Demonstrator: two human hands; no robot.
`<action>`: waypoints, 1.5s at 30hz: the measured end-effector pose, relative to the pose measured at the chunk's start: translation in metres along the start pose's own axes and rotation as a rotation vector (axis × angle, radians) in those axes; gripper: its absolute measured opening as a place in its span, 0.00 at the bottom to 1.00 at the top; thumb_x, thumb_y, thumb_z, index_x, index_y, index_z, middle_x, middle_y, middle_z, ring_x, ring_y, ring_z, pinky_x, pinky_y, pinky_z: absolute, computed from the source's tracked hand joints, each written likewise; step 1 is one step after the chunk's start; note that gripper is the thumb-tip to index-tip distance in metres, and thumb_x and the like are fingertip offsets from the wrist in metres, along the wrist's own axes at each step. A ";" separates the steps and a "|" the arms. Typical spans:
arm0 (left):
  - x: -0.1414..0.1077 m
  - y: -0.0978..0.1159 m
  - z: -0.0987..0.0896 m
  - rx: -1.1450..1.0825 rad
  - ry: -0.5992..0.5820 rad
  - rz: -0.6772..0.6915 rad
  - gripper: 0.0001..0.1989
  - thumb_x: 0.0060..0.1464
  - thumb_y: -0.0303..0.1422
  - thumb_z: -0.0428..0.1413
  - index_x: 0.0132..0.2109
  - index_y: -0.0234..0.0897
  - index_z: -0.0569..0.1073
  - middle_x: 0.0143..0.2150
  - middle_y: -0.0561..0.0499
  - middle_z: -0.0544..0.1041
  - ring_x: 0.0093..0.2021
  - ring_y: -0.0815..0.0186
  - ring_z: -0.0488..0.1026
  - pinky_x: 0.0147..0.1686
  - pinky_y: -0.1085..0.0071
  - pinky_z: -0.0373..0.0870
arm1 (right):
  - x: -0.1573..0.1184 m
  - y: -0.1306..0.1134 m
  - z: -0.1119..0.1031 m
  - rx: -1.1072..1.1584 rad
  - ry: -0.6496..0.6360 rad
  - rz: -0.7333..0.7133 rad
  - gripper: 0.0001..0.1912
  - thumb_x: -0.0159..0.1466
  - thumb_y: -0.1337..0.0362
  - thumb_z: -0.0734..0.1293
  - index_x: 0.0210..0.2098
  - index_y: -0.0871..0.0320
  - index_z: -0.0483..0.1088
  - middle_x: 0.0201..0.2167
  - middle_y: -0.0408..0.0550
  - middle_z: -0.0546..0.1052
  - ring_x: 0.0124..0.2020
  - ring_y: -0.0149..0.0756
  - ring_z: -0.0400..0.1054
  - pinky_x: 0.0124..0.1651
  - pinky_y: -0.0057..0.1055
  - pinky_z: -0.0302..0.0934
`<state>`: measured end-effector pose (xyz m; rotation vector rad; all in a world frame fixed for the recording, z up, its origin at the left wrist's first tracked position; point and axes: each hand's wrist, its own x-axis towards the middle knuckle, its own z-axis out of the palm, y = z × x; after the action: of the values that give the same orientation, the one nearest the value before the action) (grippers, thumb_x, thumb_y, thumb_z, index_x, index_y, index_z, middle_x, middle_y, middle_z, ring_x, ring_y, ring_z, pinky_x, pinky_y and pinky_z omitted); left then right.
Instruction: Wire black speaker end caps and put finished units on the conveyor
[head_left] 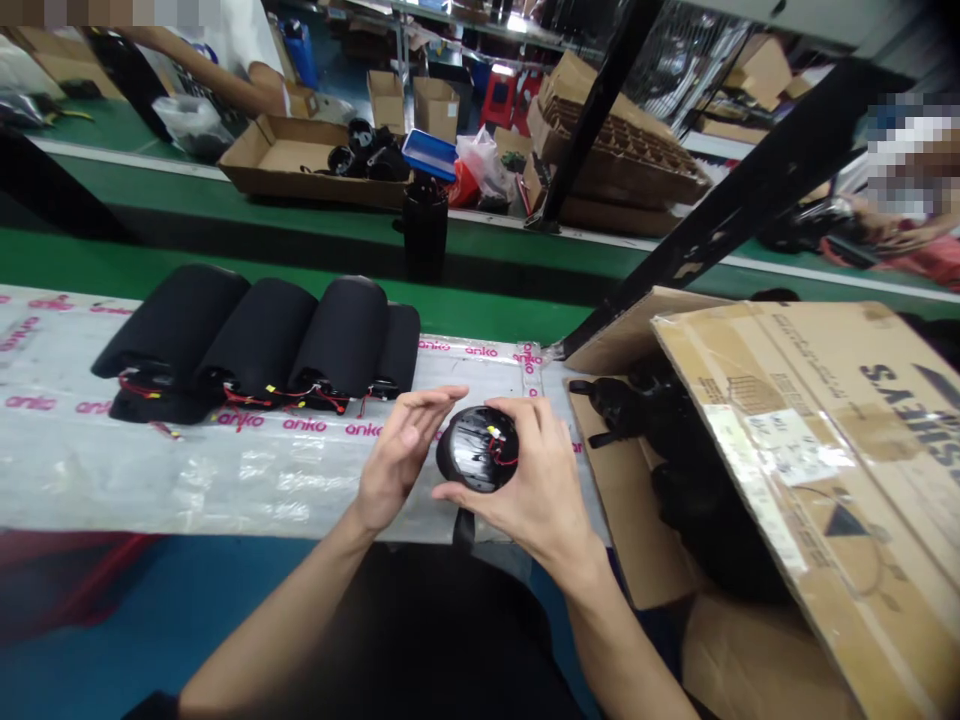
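Note:
My right hand (536,480) is wrapped round a black round housing (474,455), thumb below and fingers above. The housing's end faces me, showing a glossy inside with red wires and a small pale connector; a black strap hangs under it. Just left of the housing is my left hand (405,450), its fingers stretched out and apart from the thumb, holding nothing. Several black fabric-covered cylinders (259,335) lie side by side on the plastic-covered table (300,490) at the left, with red wires and small connectors at their near ends.
An open cardboard box (832,400) with black items inside stands at the right. Black metal posts (720,200) slant up behind the table. Beyond the green surface are a cardboard tray (277,180) of black parts, a dark cylinder (425,225), stacked cardboard and other people's arms.

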<state>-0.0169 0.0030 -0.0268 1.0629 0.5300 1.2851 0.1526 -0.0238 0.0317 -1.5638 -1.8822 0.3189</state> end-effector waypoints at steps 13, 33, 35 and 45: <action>-0.004 -0.007 0.015 0.431 0.002 -0.013 0.21 0.77 0.45 0.45 0.63 0.42 0.75 0.63 0.44 0.79 0.63 0.54 0.76 0.64 0.60 0.69 | -0.026 0.057 0.004 0.913 -0.034 0.335 0.22 0.73 0.50 0.67 0.64 0.47 0.71 0.58 0.50 0.76 0.49 0.44 0.72 0.52 0.42 0.71; -0.027 -0.013 0.033 0.341 0.256 -0.012 0.18 0.76 0.43 0.51 0.64 0.42 0.75 0.65 0.43 0.78 0.63 0.55 0.77 0.65 0.57 0.72 | -0.037 0.030 0.030 0.875 0.318 0.425 0.09 0.67 0.56 0.76 0.42 0.54 0.83 0.49 0.52 0.88 0.53 0.48 0.83 0.62 0.50 0.74; -0.023 -0.018 0.031 0.326 0.287 0.031 0.15 0.75 0.41 0.53 0.60 0.41 0.75 0.61 0.44 0.81 0.60 0.57 0.79 0.62 0.59 0.75 | -0.038 0.031 0.035 0.909 0.335 0.429 0.10 0.67 0.55 0.77 0.41 0.54 0.81 0.49 0.53 0.88 0.54 0.48 0.83 0.60 0.50 0.75; -0.035 -0.013 0.045 0.479 0.337 0.103 0.14 0.77 0.41 0.50 0.59 0.40 0.71 0.69 0.39 0.75 0.69 0.55 0.74 0.67 0.53 0.71 | -0.046 0.016 0.028 0.623 0.452 0.353 0.09 0.71 0.57 0.72 0.39 0.54 0.83 0.49 0.53 0.88 0.53 0.50 0.83 0.67 0.58 0.69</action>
<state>0.0181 -0.0443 -0.0256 1.2828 1.0901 1.4780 0.1508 -0.0568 -0.0140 -1.3691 -1.0225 0.5847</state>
